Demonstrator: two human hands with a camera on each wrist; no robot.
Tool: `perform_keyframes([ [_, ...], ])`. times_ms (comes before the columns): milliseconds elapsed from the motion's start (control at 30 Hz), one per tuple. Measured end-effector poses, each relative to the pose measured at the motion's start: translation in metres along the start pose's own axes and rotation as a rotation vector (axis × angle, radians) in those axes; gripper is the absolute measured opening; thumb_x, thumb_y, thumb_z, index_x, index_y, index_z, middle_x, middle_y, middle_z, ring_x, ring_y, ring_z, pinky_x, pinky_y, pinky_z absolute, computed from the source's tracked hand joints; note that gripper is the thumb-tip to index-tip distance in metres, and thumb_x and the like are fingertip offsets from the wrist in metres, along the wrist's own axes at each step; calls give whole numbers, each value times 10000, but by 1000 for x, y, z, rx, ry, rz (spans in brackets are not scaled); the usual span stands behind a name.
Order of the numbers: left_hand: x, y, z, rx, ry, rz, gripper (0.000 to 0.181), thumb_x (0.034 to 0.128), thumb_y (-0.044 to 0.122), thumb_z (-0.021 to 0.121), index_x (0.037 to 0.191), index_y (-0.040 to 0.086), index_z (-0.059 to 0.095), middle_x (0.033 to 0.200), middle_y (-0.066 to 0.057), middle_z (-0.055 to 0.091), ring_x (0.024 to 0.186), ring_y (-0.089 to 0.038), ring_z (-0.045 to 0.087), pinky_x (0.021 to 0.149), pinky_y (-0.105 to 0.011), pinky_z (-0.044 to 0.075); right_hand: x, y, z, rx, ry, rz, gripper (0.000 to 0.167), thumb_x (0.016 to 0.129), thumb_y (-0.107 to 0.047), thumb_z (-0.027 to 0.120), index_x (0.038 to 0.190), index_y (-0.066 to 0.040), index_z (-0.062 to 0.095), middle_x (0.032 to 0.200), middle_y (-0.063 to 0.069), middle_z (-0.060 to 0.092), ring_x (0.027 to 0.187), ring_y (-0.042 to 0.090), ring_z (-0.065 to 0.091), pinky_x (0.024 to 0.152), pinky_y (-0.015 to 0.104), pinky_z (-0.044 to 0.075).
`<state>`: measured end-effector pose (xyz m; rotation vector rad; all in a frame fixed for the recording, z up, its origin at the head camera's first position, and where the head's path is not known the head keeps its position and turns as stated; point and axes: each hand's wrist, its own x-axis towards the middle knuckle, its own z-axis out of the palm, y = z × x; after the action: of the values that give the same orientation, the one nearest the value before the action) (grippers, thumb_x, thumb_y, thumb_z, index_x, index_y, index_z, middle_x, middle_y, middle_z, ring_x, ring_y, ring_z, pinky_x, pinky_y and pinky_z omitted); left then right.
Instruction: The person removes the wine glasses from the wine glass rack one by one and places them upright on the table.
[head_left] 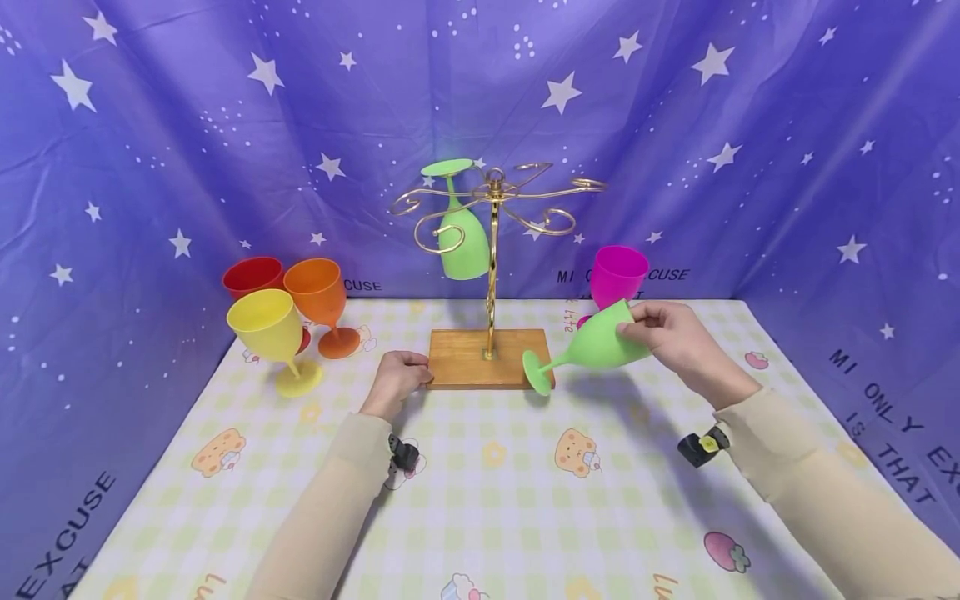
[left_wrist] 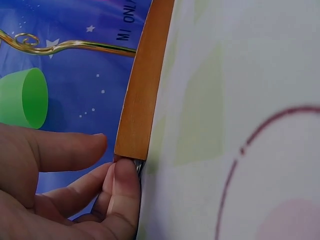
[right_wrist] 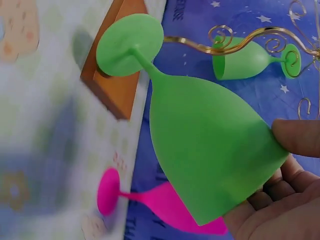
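My right hand (head_left: 675, 337) grips a light green plastic goblet (head_left: 602, 337) by its bowl near the rim. The goblet is tilted on its side, its foot pointing left over the right end of a wooden base (head_left: 457, 354). The base carries a gold metal glass rack (head_left: 492, 275) with several curled arms. A second green goblet (head_left: 467, 246) hangs upside down from one of those arms. At the base's left end, my left hand (head_left: 397, 382) holds the edge. In the left wrist view, curled fingers (left_wrist: 127, 185) touch the base's end, the thumb lying just above.
Red (head_left: 251, 275), orange (head_left: 315, 292) and yellow goblets (head_left: 262, 325) stand upright at the back left. Behind the held goblet, a magenta goblet (head_left: 618, 273) stands upright. A checked cloth (head_left: 495, 517) covers the table, and a starry blue curtain (head_left: 360, 100) surrounds its back and sides.
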<state>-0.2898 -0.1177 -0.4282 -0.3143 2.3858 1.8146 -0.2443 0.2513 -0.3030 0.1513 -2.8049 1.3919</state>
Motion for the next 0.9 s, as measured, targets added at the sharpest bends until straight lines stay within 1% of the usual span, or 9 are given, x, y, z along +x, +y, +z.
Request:
perform_keyframes([
  [133, 0, -1, -1, 30, 15, -9, 307, 757, -95, 630, 1059, -47, 658, 907, -126, 659, 730, -163, 587, 646, -259, 501, 1, -1, -5, -149, 53, -56, 241, 923, -207, 610, 1035, 7, 612, 923, 117, 609, 821, 190, 504, 678, 268, 447],
  [300, 1, -3, -1, 48, 21, -5, 323, 744, -120, 628, 1054, -38, 663, 902, -116, 654, 750, -167, 575, 629, -247, 491, 3, -3, -11, -322, 118, -131, 210, 916, -183, 601, 1023, -4, 627, 874, 119, 624, 774, 233, 525, 668, 334, 431],
  [367, 1, -4, -1, 51, 24, -3, 315, 750, -118, 628, 1052, -37, 665, 895, -113, 653, 743, -165, 577, 622, -247, 493, 3, -4, -13, -362, 138, -154, 201, 913, -170, 596, 1015, -2, 636, 860, 119, 631, 760, 238, 536, 670, 348, 426],
  [433, 0, -3, 0, 47, 27, -2, 308, 755, -114, 627, 1052, -36, 665, 892, -112, 650, 735, -165, 575, 621, -250, 492, 5, -5, -14, -391, 161, -166, 165, 906, -151, 589, 984, -16, 643, 827, 112, 625, 723, 238, 530, 646, 352, 419],
  [567, -1, -3, 0, 41, 28, 8, 307, 752, -112, 626, 1046, -36, 667, 884, -116, 652, 731, -169, 572, 617, -255, 489, 7, -6, -17, -443, 203, -186, 87, 890, -117, 569, 907, -58, 631, 756, 82, 580, 667, 234, 488, 605, 348, 385],
  [667, -1, -4, -1, 39, 32, 14, 310, 744, -121, 622, 1037, -34, 672, 880, -117, 659, 740, -178, 579, 611, -251, 487, 10, -5, -18, -485, 204, -198, 67, 895, -114, 548, 898, -75, 603, 728, 82, 540, 674, 254, 474, 608, 358, 362],
  [800, -1, -5, 0, 34, 37, 9, 318, 740, -128, 626, 1036, -25, 678, 919, -123, 662, 779, -188, 588, 615, -245, 491, 14, -2, -22, -561, 202, -202, 143, 908, -125, 537, 998, -50, 620, 819, 140, 601, 727, 325, 537, 628, 441, 409],
  [900, 0, -4, 1, 30, 43, 7, 317, 744, -120, 634, 1041, -20, 680, 957, -130, 658, 803, -191, 589, 624, -244, 494, 18, 1, -25, -621, 224, -222, 200, 901, -122, 539, 1053, -30, 632, 911, 174, 642, 761, 375, 580, 623, 517, 433],
])
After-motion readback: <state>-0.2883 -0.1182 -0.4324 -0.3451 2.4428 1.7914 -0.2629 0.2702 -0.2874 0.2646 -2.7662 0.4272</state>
